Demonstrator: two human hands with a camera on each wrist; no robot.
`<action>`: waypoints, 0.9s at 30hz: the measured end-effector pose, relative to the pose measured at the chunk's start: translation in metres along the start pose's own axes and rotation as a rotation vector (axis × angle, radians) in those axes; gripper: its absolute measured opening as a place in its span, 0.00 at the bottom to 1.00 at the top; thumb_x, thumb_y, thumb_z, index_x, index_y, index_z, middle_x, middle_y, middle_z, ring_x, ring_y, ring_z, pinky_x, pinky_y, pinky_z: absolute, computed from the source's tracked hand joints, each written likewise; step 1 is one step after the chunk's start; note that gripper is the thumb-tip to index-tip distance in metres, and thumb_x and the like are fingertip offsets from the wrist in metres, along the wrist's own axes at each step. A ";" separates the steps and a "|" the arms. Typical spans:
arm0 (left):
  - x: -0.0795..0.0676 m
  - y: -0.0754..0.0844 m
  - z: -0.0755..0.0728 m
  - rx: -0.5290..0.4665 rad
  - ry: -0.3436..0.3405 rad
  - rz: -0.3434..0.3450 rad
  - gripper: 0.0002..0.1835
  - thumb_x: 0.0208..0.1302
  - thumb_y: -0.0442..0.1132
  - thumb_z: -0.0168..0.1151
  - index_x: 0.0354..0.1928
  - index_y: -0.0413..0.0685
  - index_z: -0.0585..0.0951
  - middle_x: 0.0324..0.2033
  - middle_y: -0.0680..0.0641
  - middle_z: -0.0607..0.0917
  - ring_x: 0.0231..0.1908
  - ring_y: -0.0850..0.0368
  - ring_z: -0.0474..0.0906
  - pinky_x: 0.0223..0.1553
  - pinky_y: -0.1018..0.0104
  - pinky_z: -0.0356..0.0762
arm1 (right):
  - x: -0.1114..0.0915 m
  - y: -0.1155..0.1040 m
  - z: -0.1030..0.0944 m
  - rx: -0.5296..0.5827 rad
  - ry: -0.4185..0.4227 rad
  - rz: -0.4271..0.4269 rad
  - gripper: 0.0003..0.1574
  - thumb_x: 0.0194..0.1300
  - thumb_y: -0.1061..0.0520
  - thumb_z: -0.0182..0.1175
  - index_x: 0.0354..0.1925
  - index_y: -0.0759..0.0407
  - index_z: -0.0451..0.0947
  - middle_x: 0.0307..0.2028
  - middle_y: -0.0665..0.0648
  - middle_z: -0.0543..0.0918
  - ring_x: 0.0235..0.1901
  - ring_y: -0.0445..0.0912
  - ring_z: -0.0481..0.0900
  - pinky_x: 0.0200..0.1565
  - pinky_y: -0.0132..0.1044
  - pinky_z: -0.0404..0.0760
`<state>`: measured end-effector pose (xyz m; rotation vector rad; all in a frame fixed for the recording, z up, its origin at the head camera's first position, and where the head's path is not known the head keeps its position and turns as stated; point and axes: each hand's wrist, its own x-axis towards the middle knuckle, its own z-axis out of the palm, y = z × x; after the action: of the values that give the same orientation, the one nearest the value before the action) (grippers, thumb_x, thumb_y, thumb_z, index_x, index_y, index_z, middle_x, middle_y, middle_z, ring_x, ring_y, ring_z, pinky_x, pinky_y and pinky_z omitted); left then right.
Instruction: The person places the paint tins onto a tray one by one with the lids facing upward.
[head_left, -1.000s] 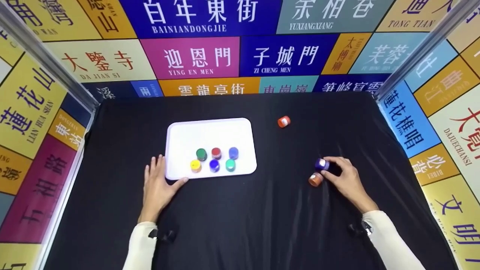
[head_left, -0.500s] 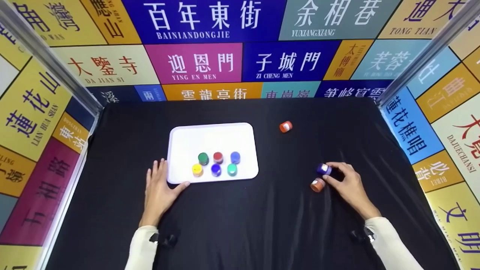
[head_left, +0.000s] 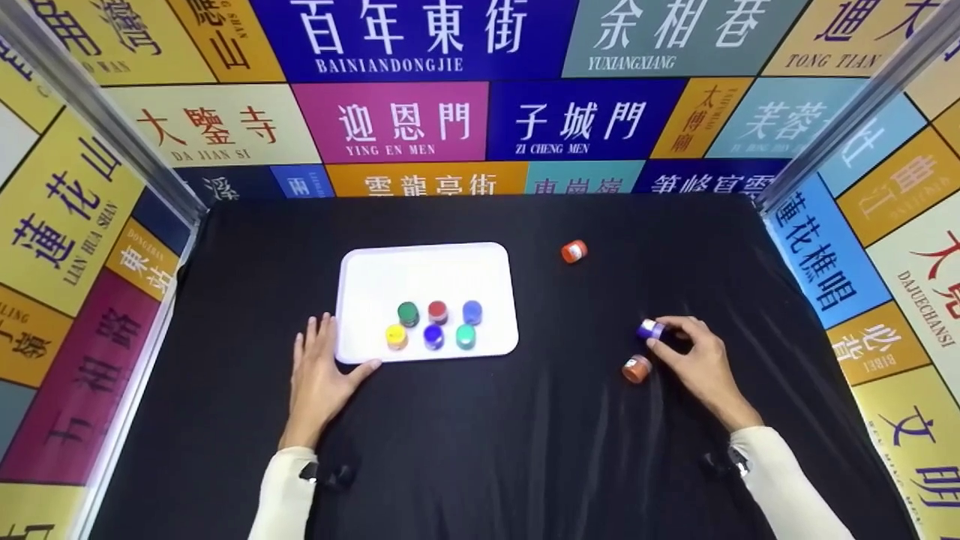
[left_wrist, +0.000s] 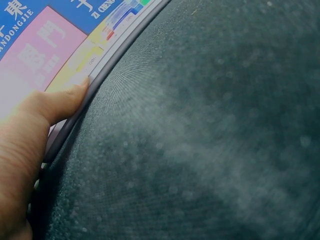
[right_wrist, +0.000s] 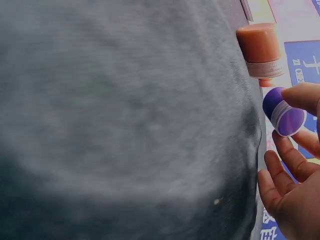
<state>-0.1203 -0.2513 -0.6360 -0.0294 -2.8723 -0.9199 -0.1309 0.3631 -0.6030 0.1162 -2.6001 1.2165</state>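
My right hand pinches a small purple paint jar between thumb and fingers. The jar is tilted, its dark purple end pointing away from the palm. Close by, an orange-brown paint jar lies on its side, apart from the purple one. At the near left corner of a white tray, my left hand touches the rim with fingers extended and thumb on the near edge. On the tray stand two rows of paint jars: green, red, periwinkle, yellow, blue and teal.
An orange-red jar lies on its side on the black cloth, beyond the tray's right side. Printed wall panels enclose the back and both sides of the table.
The purple jar has shifted slightly away from the orange-brown jar in my right hand's pinch, widening the gap. My left hand stays at the tray corner. The head view has shifted a little.
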 end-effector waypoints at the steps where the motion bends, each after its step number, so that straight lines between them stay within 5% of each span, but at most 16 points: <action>1: 0.000 0.000 0.000 0.001 0.001 0.002 0.63 0.62 0.63 0.80 0.85 0.32 0.59 0.85 0.32 0.59 0.87 0.33 0.44 0.88 0.42 0.33 | 0.002 -0.001 0.000 0.001 -0.001 -0.003 0.21 0.63 0.65 0.80 0.55 0.62 0.89 0.50 0.61 0.89 0.50 0.51 0.80 0.55 0.26 0.76; 13: -0.001 0.000 -0.001 0.001 0.002 0.009 0.64 0.62 0.65 0.79 0.85 0.32 0.59 0.85 0.33 0.59 0.87 0.34 0.44 0.88 0.41 0.34 | 0.024 -0.018 0.014 0.029 -0.031 -0.087 0.21 0.60 0.67 0.81 0.53 0.64 0.90 0.45 0.61 0.89 0.49 0.50 0.81 0.55 0.28 0.78; 21: -0.001 0.001 -0.002 0.003 -0.019 -0.011 0.64 0.63 0.64 0.79 0.86 0.33 0.58 0.86 0.33 0.58 0.87 0.35 0.43 0.88 0.43 0.32 | 0.040 -0.036 0.027 0.031 -0.093 -0.130 0.23 0.60 0.65 0.82 0.54 0.63 0.90 0.45 0.60 0.88 0.48 0.57 0.82 0.52 0.41 0.77; 27: -0.001 0.001 -0.001 -0.001 -0.022 -0.018 0.63 0.63 0.64 0.79 0.86 0.33 0.58 0.86 0.33 0.58 0.88 0.36 0.42 0.88 0.44 0.31 | 0.052 -0.051 0.038 0.031 -0.145 -0.168 0.22 0.61 0.64 0.82 0.54 0.63 0.90 0.44 0.57 0.89 0.48 0.54 0.81 0.51 0.34 0.75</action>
<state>-0.1191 -0.2509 -0.6343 -0.0133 -2.8967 -0.9296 -0.1790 0.3036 -0.5746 0.4346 -2.6299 1.2298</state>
